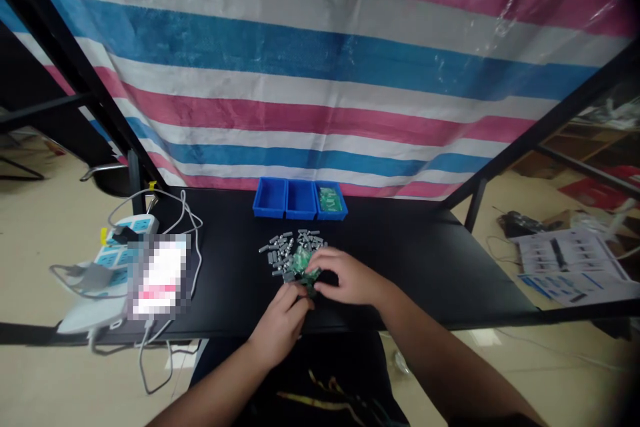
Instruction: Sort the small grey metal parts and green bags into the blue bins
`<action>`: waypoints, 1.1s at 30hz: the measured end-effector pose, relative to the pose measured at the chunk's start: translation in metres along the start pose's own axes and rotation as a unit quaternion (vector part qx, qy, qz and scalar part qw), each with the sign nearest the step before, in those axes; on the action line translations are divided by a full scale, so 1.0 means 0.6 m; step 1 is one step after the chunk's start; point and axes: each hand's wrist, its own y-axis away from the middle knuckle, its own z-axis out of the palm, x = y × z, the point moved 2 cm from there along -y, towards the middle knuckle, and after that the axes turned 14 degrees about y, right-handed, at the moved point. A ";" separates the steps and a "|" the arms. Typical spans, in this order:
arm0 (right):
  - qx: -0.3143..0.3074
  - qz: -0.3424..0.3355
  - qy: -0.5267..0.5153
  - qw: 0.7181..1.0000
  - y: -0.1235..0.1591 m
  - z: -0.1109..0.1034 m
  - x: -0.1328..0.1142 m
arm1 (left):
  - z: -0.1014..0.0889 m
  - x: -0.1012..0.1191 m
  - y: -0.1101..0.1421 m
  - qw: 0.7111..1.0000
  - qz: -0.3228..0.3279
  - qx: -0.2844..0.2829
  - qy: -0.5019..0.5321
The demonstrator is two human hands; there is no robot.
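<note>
A loose pile of small grey metal cylinders (281, 255) lies on the black table, too small to tell their exact kind. Green-tinted clear plastic bags (302, 258) rest on the near right part of the pile. My left hand (283, 320) is closed at the table's front, its fingertips pinching the edge of a dark green plastic bag. From the right, my right hand (345, 277) reaches in with bent fingers, thumb and fingertips closed at the same bag. My fingers partly hide what lies between them.
Behind the pile stands a blue three-compartment bin (270, 197); its right compartment holds green bags (330, 199). At left are a power strip (113, 257), a pixelated bright screen (160, 277) and looping white cables (197, 240). A striped sheet (320, 80) hangs behind the table.
</note>
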 end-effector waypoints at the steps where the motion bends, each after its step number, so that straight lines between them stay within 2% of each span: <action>1: -0.020 -0.003 -0.011 1.000 0.006 0.010 -0.010 | -0.001 0.000 0.002 1.000 0.003 0.011 0.007; 4: -0.038 0.020 -0.017 0.999 0.015 0.030 -0.018 | -0.002 0.000 0.010 0.999 0.014 0.052 0.002; 7: 0.007 0.055 -0.025 0.998 0.012 0.018 0.010 | -0.002 -0.001 0.016 0.994 0.010 0.112 -0.019; 9: 0.081 0.112 -0.031 0.990 0.002 -0.009 0.050 | -0.002 -0.001 0.016 0.991 -0.005 0.127 -0.031; 12: 0.214 0.208 -0.059 0.953 -0.026 -0.057 0.132 | -0.001 0.003 0.009 0.995 -0.022 0.083 -0.051; 15: 0.275 0.232 -0.055 0.931 -0.069 -0.090 0.216 | -0.002 0.006 0.003 0.997 -0.029 0.040 -0.064; 18: 0.266 0.278 0.042 0.922 -0.108 -0.099 0.278 | -0.002 0.007 0.000 0.996 -0.036 0.026 -0.074; 21: 0.252 0.292 0.133 0.913 -0.127 -0.093 0.307 | -0.002 0.008 0.000 0.995 -0.045 0.027 -0.080; 24: 0.234 0.266 0.204 0.913 -0.131 -0.078 0.308 | -0.003 0.009 0.001 0.995 -0.053 0.023 -0.077; 27: 0.169 0.254 0.288 0.908 -0.132 -0.060 0.304 | -0.003 0.010 -0.001 0.996 -0.057 0.013 -0.070; 30: 0.091 0.256 0.313 0.910 -0.137 -0.046 0.308 | -0.003 0.010 -0.003 0.996 -0.061 0.001 -0.070; 33: 0.068 0.256 0.308 0.914 -0.143 -0.045 0.310 | -0.003 0.011 -0.005 0.995 -0.065 -0.009 -0.073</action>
